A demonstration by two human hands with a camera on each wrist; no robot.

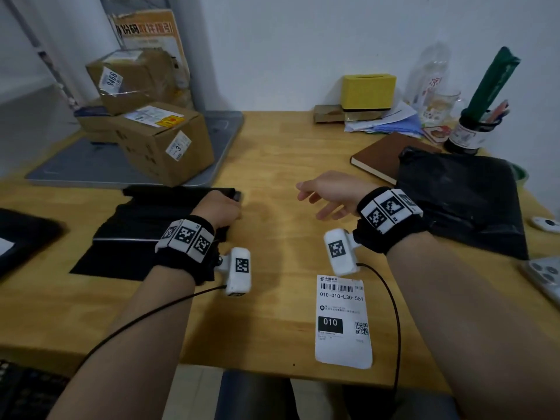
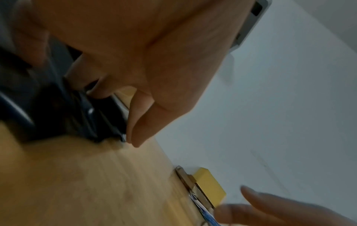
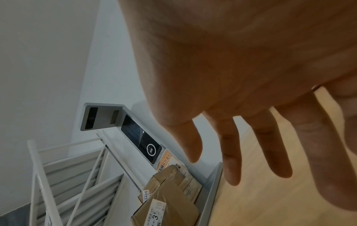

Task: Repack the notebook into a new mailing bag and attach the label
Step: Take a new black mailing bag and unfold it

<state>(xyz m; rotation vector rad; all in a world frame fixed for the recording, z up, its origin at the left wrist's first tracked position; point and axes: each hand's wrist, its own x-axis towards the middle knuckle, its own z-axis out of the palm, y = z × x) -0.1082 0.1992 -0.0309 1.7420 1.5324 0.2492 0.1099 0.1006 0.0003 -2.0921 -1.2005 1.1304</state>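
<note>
A flat black mailing bag lies on the left of the wooden table. My left hand pinches its upper right corner; in the left wrist view the thumb and fingers close on the black plastic. My right hand hovers over the table's middle, fingers spread, holding nothing. The brown notebook lies at the right, partly under a crumpled black bag. A white shipping label rests near the front edge.
Cardboard parcels sit on a grey scale platform at the back left. A yellow box, papers, a bottle and a pen cup line the back right. A phone lies at the right edge.
</note>
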